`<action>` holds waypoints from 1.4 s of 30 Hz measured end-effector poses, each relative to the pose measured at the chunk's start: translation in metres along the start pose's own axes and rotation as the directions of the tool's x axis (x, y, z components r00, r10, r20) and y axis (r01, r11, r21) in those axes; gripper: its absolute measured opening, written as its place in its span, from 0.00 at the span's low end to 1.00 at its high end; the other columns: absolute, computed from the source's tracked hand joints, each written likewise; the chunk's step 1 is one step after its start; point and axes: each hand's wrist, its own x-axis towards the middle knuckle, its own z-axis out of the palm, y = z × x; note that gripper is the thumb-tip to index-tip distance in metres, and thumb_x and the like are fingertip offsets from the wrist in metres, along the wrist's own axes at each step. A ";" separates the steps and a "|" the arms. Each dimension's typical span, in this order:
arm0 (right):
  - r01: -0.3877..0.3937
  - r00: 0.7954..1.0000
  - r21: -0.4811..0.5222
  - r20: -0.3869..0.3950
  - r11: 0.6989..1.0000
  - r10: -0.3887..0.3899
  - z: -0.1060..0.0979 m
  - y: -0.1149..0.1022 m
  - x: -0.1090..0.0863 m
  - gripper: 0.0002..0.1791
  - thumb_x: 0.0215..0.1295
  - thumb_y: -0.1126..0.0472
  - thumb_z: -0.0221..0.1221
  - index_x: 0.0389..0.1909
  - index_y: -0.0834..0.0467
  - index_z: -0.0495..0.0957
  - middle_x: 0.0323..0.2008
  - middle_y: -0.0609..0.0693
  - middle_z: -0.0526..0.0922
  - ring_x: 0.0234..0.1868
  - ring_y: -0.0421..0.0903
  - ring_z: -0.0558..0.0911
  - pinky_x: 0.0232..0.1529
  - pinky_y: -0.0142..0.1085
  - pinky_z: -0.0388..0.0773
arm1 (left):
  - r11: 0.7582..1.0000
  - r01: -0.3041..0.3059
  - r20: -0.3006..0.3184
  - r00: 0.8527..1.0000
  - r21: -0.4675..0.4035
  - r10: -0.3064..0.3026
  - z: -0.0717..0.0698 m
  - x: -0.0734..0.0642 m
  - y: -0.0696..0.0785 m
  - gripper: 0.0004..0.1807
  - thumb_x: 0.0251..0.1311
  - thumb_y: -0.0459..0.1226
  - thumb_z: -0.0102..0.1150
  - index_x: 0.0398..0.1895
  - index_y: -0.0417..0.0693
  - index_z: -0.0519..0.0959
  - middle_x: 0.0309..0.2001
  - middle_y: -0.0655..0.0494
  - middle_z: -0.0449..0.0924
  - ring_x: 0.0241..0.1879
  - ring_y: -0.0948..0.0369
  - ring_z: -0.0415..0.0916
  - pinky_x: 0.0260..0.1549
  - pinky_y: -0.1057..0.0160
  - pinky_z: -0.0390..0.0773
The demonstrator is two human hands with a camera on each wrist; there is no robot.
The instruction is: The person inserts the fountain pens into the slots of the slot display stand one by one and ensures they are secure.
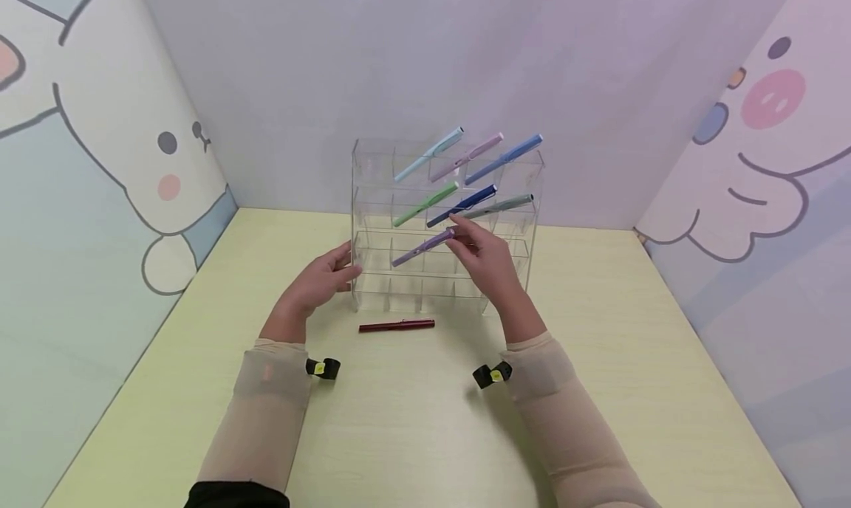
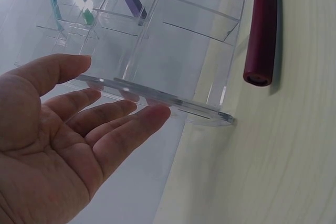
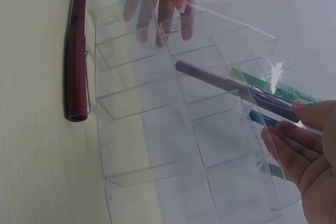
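Observation:
My right hand (image 1: 488,264) pinches a purple pen (image 1: 422,248) near its upper end, between thumb and fingers. The pen slants down to the left, its lower end at a compartment in the third row of a clear acrylic rack (image 3: 152,169). My left hand (image 2: 68,129) rests at the rack's left side, fairly straight fingers along the outside of the side wall and thumb toward the front. Slanted in the row above are a green pen (image 1: 425,204), a dark blue pen (image 1: 462,206) and a grey-green pen (image 1: 501,207). A dark red pen (image 1: 397,325) lies before the rack.
The top row holds a light cyan pen (image 1: 428,154), a pink-lilac pen (image 1: 467,158) and a blue pen (image 1: 504,159). The rack stands on a pale wood-grain table (image 1: 598,360), near the grey backdrop (image 1: 425,57). Cartoon-printed panels flank both sides.

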 end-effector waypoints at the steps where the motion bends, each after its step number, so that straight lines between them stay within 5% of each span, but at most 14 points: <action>1: -0.001 1.000 0.004 0.002 1.000 0.001 -0.002 0.000 0.000 0.26 0.70 0.54 0.59 0.68 0.50 0.72 0.51 0.51 0.85 0.49 0.45 0.84 0.50 0.40 0.83 | 1.000 -0.001 0.001 1.000 -0.003 0.001 0.000 0.000 0.000 0.38 0.71 0.45 0.53 0.79 0.59 0.48 0.76 0.52 0.55 0.68 0.51 0.67 0.60 0.45 0.73; 15: 0.081 0.996 -0.011 -0.040 0.997 -0.081 -0.028 -0.018 -0.017 0.26 0.70 0.51 0.59 0.66 0.51 0.71 0.57 0.50 0.80 0.55 0.46 0.82 0.53 0.43 0.81 | 1.000 0.011 -0.006 1.000 -0.002 -0.011 0.000 -0.002 0.001 0.37 0.72 0.42 0.52 0.79 0.58 0.48 0.76 0.50 0.56 0.68 0.49 0.67 0.61 0.45 0.73; 27: 0.039 0.988 -0.059 0.155 0.998 -0.030 -0.023 -0.022 -0.032 0.22 0.70 0.49 0.59 0.61 0.53 0.76 0.52 0.50 0.82 0.51 0.44 0.83 0.50 0.42 0.83 | 1.000 0.007 0.002 1.000 -0.011 -0.007 0.000 -0.001 0.002 0.37 0.72 0.43 0.52 0.79 0.60 0.48 0.77 0.52 0.54 0.69 0.52 0.65 0.61 0.45 0.73; 30: 0.045 0.963 -0.111 0.269 0.993 -0.013 -0.021 -0.025 -0.034 0.21 0.70 0.49 0.59 0.60 0.54 0.76 0.52 0.49 0.82 0.49 0.44 0.83 0.50 0.43 0.82 | 1.000 0.002 0.007 1.000 -0.012 -0.002 0.000 0.000 0.002 0.37 0.72 0.43 0.52 0.79 0.63 0.48 0.77 0.52 0.54 0.69 0.52 0.65 0.61 0.45 0.73; 35: 0.036 0.893 -0.222 0.446 0.974 0.068 -0.013 -0.029 -0.038 0.20 0.69 0.49 0.59 0.58 0.51 0.78 0.53 0.46 0.82 0.48 0.42 0.83 0.49 0.41 0.81 | 1.000 0.002 0.010 1.000 -0.018 -0.001 0.000 0.000 0.002 0.37 0.71 0.45 0.54 0.79 0.65 0.49 0.77 0.52 0.54 0.70 0.52 0.64 0.61 0.45 0.72; 42: 0.082 0.823 -0.311 0.557 0.947 0.112 0.002 -0.033 -0.041 0.17 0.68 0.52 0.62 0.54 0.53 0.80 0.52 0.49 0.83 0.48 0.45 0.84 0.50 0.41 0.81 | 1.000 0.005 0.011 1.000 -0.015 -0.005 0.000 0.001 0.001 0.39 0.71 0.45 0.54 0.79 0.60 0.48 0.77 0.53 0.54 0.70 0.51 0.65 0.61 0.45 0.72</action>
